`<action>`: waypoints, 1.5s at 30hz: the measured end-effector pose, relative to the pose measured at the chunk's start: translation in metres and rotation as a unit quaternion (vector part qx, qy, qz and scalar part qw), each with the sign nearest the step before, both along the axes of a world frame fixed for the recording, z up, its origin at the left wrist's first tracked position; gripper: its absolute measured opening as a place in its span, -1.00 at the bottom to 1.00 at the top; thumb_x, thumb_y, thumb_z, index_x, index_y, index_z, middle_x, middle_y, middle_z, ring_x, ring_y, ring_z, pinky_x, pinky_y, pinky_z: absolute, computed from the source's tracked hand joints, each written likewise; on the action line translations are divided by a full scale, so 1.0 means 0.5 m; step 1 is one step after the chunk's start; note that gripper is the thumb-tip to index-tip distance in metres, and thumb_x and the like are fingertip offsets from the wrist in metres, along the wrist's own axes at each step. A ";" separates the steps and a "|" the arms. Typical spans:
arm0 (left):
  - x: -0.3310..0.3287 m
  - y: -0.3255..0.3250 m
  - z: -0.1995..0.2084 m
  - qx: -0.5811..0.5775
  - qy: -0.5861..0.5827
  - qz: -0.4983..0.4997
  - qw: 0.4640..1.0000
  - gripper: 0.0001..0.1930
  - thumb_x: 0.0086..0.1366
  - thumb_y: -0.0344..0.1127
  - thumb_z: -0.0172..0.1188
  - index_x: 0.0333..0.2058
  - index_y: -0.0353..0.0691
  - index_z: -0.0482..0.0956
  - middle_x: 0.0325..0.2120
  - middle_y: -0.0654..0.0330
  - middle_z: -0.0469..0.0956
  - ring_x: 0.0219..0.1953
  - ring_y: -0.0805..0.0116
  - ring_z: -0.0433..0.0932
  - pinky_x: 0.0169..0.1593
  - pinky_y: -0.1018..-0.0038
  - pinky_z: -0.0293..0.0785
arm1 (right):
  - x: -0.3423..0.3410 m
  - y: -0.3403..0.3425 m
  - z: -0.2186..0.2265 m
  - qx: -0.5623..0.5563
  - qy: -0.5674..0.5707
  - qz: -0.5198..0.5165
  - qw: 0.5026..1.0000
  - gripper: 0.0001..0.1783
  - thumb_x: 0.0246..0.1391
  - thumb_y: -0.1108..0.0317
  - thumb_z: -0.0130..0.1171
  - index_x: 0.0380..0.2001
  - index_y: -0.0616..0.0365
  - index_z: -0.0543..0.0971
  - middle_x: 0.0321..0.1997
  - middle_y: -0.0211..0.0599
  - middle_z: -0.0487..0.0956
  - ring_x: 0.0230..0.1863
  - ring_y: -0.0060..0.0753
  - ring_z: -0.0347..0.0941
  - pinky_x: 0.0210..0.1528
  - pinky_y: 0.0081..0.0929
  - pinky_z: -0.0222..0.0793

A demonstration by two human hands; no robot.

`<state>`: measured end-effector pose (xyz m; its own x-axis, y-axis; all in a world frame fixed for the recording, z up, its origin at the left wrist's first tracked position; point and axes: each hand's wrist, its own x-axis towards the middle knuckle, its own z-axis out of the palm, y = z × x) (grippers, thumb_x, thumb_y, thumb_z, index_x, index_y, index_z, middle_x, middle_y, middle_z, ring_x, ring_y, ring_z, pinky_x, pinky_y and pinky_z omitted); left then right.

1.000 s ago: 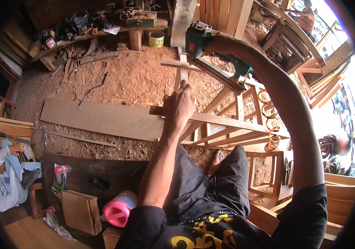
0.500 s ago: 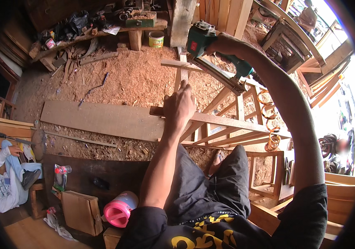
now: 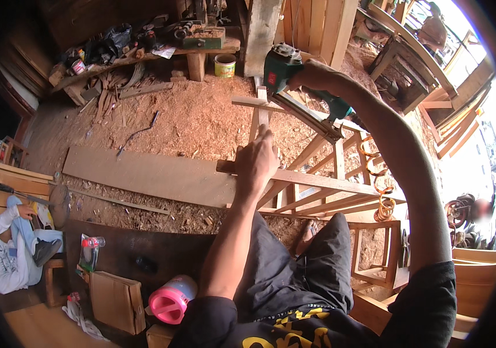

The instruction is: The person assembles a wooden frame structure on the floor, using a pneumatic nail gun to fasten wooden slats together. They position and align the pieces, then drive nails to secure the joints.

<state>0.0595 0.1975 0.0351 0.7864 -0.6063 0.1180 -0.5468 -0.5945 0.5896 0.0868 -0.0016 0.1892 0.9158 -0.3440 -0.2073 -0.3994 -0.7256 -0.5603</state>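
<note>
My right hand is wrapped round the handle of a green nail gun. The gun's long magazine slants down to the right, and its nose is close to the far crosspiece of a slatted wooden frame. Whether the nose touches the wood I cannot tell. My left hand grips the frame at its left end, over the near rail, with fingers pointing toward the far crosspiece. Its fingertips are partly hidden. An orange coiled air hose hangs on the frame's right side.
A wide board lies on the sawdust-covered floor at left. Beyond stands a low bench with tools, beside a paint bucket. Near my left arm are a pink-lidded jug and a cardboard box. A seated person is at far left.
The whole view has shifted slightly, so things sit a little lower and to the right. Both hands keep their holds on the nail gun and the frame.
</note>
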 end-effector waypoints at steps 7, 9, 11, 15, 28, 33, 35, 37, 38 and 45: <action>0.001 0.001 -0.006 -0.004 -0.013 0.000 1.000 -0.56 0.29 -0.21 0.14 0.13 -0.18 0.44 0.09 0.12 0.52 -0.15 0.10 0.66 -0.06 0.26 0.60 | 0.006 0.009 -0.001 -0.007 0.026 -0.012 1.000 -0.76 -0.13 0.31 0.33 -0.66 0.23 0.54 -0.74 -0.36 0.45 -0.82 -0.50 0.35 -0.80 -0.48 0.22; 0.001 0.000 -0.009 -0.010 -0.021 -0.001 1.000 -0.56 0.29 -0.21 0.13 0.12 -0.19 0.45 0.13 0.13 0.47 -0.14 0.09 0.66 -0.06 0.26 0.60 | 0.005 0.008 0.000 -0.027 0.031 -0.009 0.999 -0.76 -0.13 0.32 0.33 -0.65 0.23 0.53 -0.74 -0.35 0.44 -0.81 -0.49 0.36 -0.79 -0.48 0.24; 0.004 -0.002 -0.012 -0.008 -0.012 0.000 1.000 -0.57 0.29 -0.22 0.14 0.11 -0.19 0.45 0.19 0.14 0.41 -0.13 0.08 0.65 -0.06 0.26 0.60 | 0.002 0.008 0.002 -0.006 0.038 -0.022 0.999 -0.78 -0.19 0.32 0.34 -0.60 0.26 0.57 -0.71 -0.34 0.46 -0.77 -0.50 0.38 -0.75 -0.47 0.26; 0.006 -0.003 -0.020 -0.004 -0.005 -0.007 1.000 -0.60 0.28 -0.26 0.13 0.06 -0.25 0.46 0.24 0.13 0.34 -0.22 0.10 0.66 -0.13 0.27 0.62 | 0.001 0.011 0.005 -0.008 0.036 -0.017 0.999 -0.78 -0.22 0.32 0.35 -0.59 0.27 0.60 -0.70 -0.34 0.47 -0.74 -0.50 0.41 -0.72 -0.46 0.27; 0.009 -0.003 -0.028 0.000 -0.066 -0.023 0.998 -0.56 0.31 -0.28 0.08 0.12 -0.33 0.39 0.29 0.08 0.26 -0.37 0.17 0.70 -0.27 0.33 0.68 | -0.002 -0.005 0.014 0.010 0.021 -0.016 1.000 -0.78 -0.15 0.30 0.32 -0.59 0.24 0.57 -0.70 -0.36 0.44 -0.76 -0.54 0.36 -0.75 -0.48 0.25; 0.008 -0.003 -0.023 -0.002 -0.047 -0.015 0.999 -0.56 0.30 -0.26 0.09 0.13 -0.29 0.40 0.29 0.11 0.27 -0.26 0.14 0.67 -0.19 0.32 0.64 | -0.008 -0.009 0.011 0.018 0.032 -0.032 0.999 -0.77 -0.14 0.30 0.32 -0.62 0.23 0.54 -0.71 -0.36 0.43 -0.79 -0.52 0.34 -0.75 -0.47 0.22; 0.006 -0.004 -0.018 -0.005 -0.001 -0.002 1.000 -0.54 0.27 -0.23 0.12 0.14 -0.21 0.42 0.27 0.18 0.30 -0.04 0.07 0.60 0.00 0.27 0.57 | -0.011 -0.008 0.004 0.009 0.039 -0.027 0.999 -0.76 -0.16 0.30 0.32 -0.63 0.23 0.54 -0.72 -0.36 0.42 -0.79 -0.52 0.34 -0.75 -0.47 0.22; 0.004 -0.001 -0.012 0.000 -0.004 -0.004 1.000 -0.53 0.27 -0.23 0.13 0.14 -0.20 0.42 0.27 0.19 0.31 -0.03 0.07 0.60 0.00 0.26 0.57 | -0.014 -0.006 -0.002 0.008 0.035 -0.022 0.999 -0.77 -0.17 0.31 0.32 -0.64 0.24 0.54 -0.73 -0.36 0.43 -0.80 -0.52 0.34 -0.77 -0.48 0.22; 0.003 0.000 -0.009 0.004 -0.003 -0.004 1.000 -0.53 0.27 -0.23 0.13 0.15 -0.19 0.42 0.27 0.19 0.31 -0.03 0.07 0.60 0.00 0.26 0.57 | -0.016 -0.006 -0.005 0.010 0.029 -0.020 0.999 -0.77 -0.17 0.31 0.32 -0.64 0.24 0.53 -0.73 -0.36 0.44 -0.80 -0.52 0.34 -0.78 -0.48 0.21; 0.002 0.001 0.000 0.015 0.009 -0.008 1.000 -0.53 0.27 -0.23 0.14 0.15 -0.16 0.41 0.25 0.18 0.34 -0.04 0.09 0.60 -0.01 0.27 0.56 | -0.021 -0.006 -0.009 -0.002 0.012 -0.025 1.000 -0.77 -0.18 0.31 0.32 -0.66 0.23 0.53 -0.74 -0.36 0.43 -0.80 -0.53 0.34 -0.78 -0.49 0.22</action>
<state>0.0605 0.1978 0.0350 0.7778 -0.6226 0.0860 -0.5469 -0.6031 0.5807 0.0762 -0.0045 0.1848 0.8926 -0.3895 -0.2271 -0.4478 -0.7071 -0.5473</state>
